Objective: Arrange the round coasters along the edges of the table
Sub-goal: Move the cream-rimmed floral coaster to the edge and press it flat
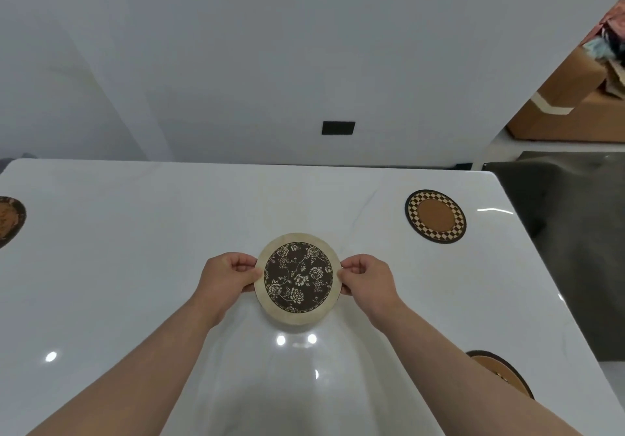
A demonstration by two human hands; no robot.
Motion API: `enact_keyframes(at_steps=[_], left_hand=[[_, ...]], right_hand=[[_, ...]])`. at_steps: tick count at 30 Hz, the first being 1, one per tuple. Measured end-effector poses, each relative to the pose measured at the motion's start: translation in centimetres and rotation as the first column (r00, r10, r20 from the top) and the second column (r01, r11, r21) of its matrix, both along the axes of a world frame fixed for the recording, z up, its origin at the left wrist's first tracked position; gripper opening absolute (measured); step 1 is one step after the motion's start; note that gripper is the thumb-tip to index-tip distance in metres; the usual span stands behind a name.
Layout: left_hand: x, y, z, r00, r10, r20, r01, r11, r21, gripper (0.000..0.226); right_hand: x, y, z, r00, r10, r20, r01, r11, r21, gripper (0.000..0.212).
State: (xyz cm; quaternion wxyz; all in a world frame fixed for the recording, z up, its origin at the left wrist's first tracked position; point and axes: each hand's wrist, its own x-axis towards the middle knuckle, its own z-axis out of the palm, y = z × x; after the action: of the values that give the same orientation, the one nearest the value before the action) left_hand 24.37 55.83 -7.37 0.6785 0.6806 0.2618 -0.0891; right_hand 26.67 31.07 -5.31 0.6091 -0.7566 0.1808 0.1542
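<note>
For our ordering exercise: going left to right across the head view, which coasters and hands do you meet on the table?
brown coaster → left hand → floral coaster → right hand → checkered coaster → half-hidden coaster

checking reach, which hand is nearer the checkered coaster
Right. The right hand sits left of the checkered coaster, toward the person; the left hand farther left, across the floral coaster.
</note>
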Motion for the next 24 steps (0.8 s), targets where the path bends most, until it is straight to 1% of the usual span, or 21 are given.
enact_keyframes(at_steps=[8,16,24], left_hand=[[5.3,2.0,-1.6,1.0,-0.012,-0.009,0.012,1.0,0.014,0.009],[10.4,4.0,-3.4,1.0,0.026,-0.017,-0.025,0.999,0.045,0.012],[13.5,4.1,-4.9,0.999,0.038,-0.028,-0.037,0.998,0.049,0.01]], right_hand=[[5.1,2.1,-1.8,0.999,-0.034,0.004,0.034,0.999,0.011,0.011],[11.2,4.0,-3.9,0.999,-0.032,0.013,0.032,0.999,-0.015,0.007],[14.3,4.4,-5.4,0.999,-0.03,0.015,0.031,0.999,-0.026,0.008]])
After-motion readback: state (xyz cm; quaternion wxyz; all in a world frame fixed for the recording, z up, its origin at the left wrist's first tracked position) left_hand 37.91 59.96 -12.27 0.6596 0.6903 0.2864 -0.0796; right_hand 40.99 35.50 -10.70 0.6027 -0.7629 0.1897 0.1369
